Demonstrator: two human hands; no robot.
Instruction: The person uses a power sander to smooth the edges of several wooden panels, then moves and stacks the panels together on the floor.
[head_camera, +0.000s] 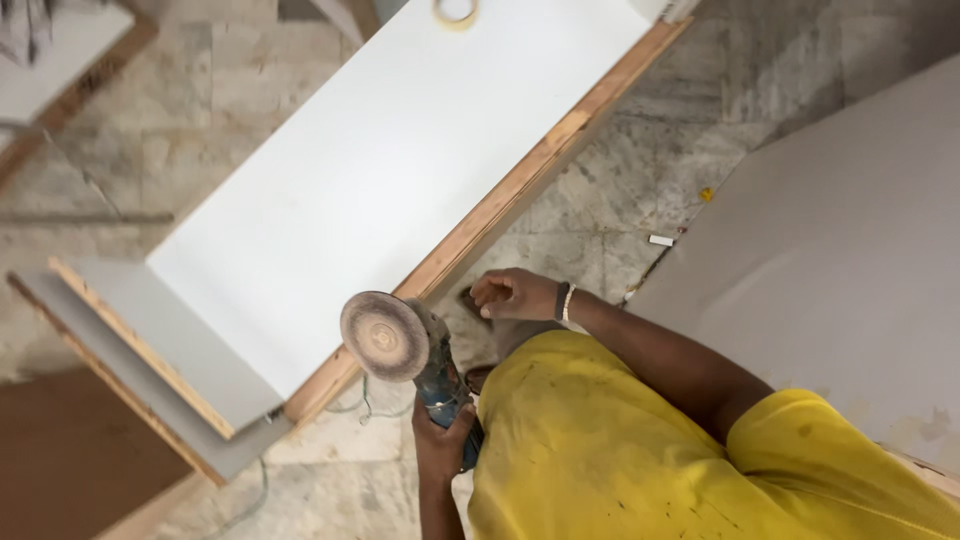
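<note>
A pale marble floor (640, 190) carries a smooth white board (390, 170) with a raw plywood edge (520, 185). The left hand (440, 445) is wrapped tight around a dusty blue angle grinder (425, 355); its round, worn disc sits just above the hand, beside the edge. The right hand (515, 295), loosely curled and empty, hovers near that edge. Right of it lies a grey sheet (850, 230).

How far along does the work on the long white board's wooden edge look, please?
Done: nothing certain; the wooden edge strip of the long white laminated board looks alike along its length. In hand: the left hand grips a blue angle grinder, its dusty round disc at the strip's near end, contact unclear; the right hand is close by. Left: cannot tell.
</note>
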